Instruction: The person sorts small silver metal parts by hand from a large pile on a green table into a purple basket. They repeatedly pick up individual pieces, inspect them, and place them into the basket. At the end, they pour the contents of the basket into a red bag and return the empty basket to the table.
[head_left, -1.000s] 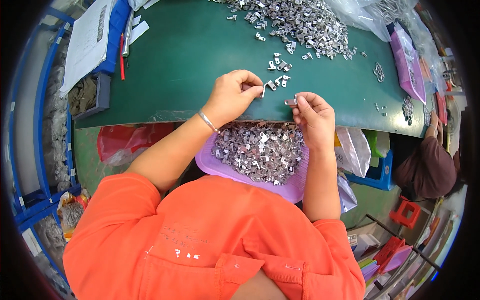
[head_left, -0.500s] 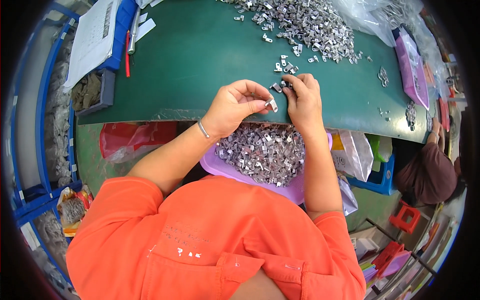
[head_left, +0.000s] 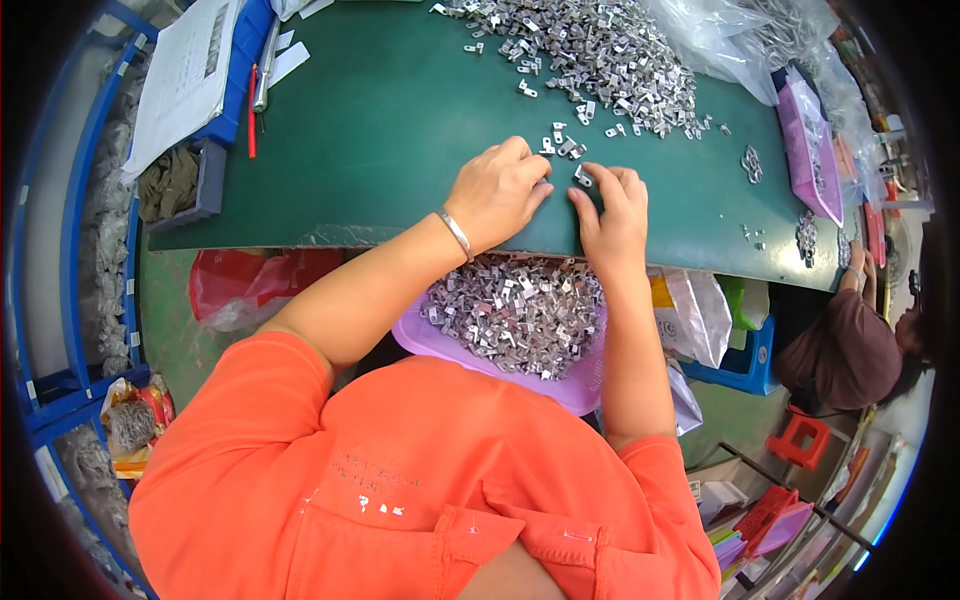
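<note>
Small bent metal brackets with holes lie on the green tabletop near my hands. My left hand [head_left: 500, 195] is palm down over the table, its fingers closed together; whatever lies under the fingertips is mostly hidden. Just to its right, my right hand [head_left: 613, 220] has a bracket [head_left: 583, 177] between thumb and index finger, close to the table surface. A few loose brackets [head_left: 571, 149] sit just beyond the fingertips. Below the table edge, at my lap, a purple basket [head_left: 425, 343] holds a heap of similar brackets [head_left: 515, 315].
A large pile of brackets [head_left: 620, 70] covers the far table beside clear plastic bags [head_left: 715, 40]. At right stand a purple bin [head_left: 812, 150] and small chain-like metal pieces [head_left: 752, 165]. A red pen [head_left: 252, 110] and blue tray [head_left: 240, 70] lie left. A co-worker [head_left: 845, 345] sits at right.
My left hand has reached forward and turned palm down; the bracket it pinched before no longer shows. My right hand's fingers have opened slightly, exposing the bracket at their tips.
</note>
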